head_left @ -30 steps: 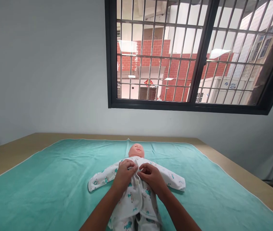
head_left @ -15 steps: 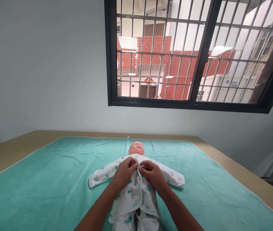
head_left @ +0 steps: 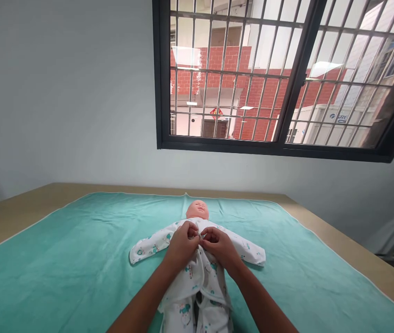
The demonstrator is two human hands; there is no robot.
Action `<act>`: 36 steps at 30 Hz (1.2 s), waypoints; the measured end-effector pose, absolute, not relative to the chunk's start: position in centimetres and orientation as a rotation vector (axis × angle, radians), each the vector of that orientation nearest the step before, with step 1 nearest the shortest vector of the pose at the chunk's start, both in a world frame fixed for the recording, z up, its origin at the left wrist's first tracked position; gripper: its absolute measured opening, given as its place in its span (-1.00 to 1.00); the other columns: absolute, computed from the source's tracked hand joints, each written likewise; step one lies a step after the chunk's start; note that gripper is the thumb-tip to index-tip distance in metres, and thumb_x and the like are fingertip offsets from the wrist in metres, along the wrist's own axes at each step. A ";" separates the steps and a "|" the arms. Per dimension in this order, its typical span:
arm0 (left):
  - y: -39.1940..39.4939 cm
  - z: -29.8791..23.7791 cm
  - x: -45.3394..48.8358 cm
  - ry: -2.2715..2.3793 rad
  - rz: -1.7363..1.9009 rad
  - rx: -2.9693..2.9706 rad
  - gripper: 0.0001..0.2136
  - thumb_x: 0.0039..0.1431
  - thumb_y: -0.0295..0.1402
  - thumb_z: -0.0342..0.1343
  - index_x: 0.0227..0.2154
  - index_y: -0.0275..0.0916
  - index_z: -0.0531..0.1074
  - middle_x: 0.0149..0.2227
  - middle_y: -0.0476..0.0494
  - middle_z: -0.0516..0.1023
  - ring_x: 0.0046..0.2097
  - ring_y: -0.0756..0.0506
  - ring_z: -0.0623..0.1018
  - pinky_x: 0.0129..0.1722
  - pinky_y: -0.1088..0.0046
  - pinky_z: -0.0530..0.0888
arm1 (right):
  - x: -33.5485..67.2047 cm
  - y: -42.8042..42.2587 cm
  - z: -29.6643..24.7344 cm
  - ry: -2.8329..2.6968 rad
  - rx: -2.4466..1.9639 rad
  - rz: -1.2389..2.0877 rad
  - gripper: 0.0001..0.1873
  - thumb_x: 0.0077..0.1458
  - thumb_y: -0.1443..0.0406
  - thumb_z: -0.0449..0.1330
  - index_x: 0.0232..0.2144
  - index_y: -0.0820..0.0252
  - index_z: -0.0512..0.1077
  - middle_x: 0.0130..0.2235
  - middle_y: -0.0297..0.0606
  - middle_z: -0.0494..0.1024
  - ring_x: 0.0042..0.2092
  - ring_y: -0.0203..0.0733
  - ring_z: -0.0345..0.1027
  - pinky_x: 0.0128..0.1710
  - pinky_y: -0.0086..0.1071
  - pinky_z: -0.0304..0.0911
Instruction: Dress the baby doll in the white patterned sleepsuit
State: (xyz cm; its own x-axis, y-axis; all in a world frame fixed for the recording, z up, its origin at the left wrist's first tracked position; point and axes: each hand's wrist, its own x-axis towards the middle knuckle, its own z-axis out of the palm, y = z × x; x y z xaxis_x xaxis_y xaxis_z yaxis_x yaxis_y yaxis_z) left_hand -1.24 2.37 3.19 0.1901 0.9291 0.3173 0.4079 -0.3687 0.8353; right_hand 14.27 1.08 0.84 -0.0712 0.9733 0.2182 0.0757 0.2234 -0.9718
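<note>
A baby doll (head_left: pixel 197 210) lies on its back, wearing a white printed baby jacket (head_left: pixel 186 280) with both sleeves spread sideways. At the chest, my left hand (head_left: pixel 184 241) pinches the jacket's front edge. My right hand (head_left: pixel 218 246) pinches the same front opening from the other side, its fingertips close to those of the left. Whatever fastener lies between the fingertips is hidden. Below the hands the jacket's front edges overlap and part at the hem. Matching white printed trousers (head_left: pixel 183 317) cover the doll's legs.
A green cloth (head_left: pixel 78 259) with slight wrinkles is spread under the doll over a wooden table (head_left: pixel 366 263). Behind the table stands a grey wall (head_left: pixel 78 115) with a dark-framed, barred window (head_left: pixel 217 147). Metal legs of something show at the far right.
Both hands stay at the jacket's chest, with their fingertips slightly closer together. The whole view has shifted a little, so doll and table appear higher.
</note>
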 end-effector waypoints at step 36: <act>-3.5 0.7 -3.9 1.021 1.212 2.027 -0.90 0.18 -0.31 0.10 -0.39 -0.18 0.46 -0.06 -0.17 0.41 0.07 -0.19 0.36 0.12 0.18 0.28 | 12.2 -8.3 2.4 -1.838 -1.601 0.336 -0.88 0.05 0.25 0.13 -0.42 0.12 0.24 -0.47 -0.42 0.35 -0.45 -0.29 0.13 -0.45 -0.40 -0.07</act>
